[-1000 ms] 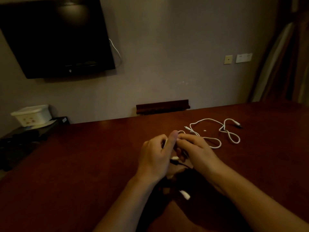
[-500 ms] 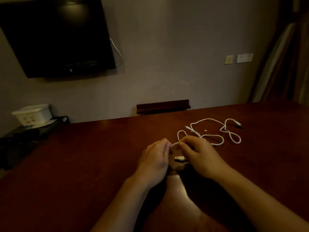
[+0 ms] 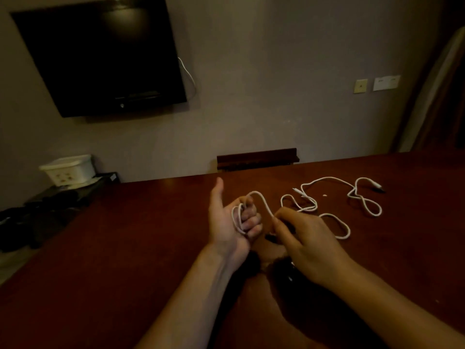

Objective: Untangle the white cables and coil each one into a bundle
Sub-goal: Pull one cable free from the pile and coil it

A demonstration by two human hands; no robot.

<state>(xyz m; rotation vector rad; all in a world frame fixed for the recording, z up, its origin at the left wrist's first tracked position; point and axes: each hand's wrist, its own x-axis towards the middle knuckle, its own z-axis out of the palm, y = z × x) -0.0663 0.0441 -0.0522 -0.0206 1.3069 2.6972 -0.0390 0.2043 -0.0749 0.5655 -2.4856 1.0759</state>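
My left hand (image 3: 227, 220) is turned palm up over the dark red table (image 3: 125, 248), thumb raised, fingers curled around a couple of loops of a white cable (image 3: 263, 200). That cable arcs right into my right hand (image 3: 305, 238), which pinches it between thumb and fingers. From there it trails right in a loose loop (image 3: 346, 231) on the table. Farther back a second stretch of white cable (image 3: 362, 197) lies in curves, with a plug end (image 3: 378, 187) at the far right. Whether the two stretches are one cable I cannot tell.
A black television (image 3: 98, 59) hangs on the wall at upper left. A white plastic box (image 3: 69, 170) sits on a dark side stand at the left. A dark wooden chair back (image 3: 256, 158) shows behind the table's far edge. Wall sockets (image 3: 386, 83) are at the right.
My left hand has turned palm up and opened its thumb, with cable loops now wrapped around its fingers. My right hand moved right, drawing the cable out. The view has shifted closer.
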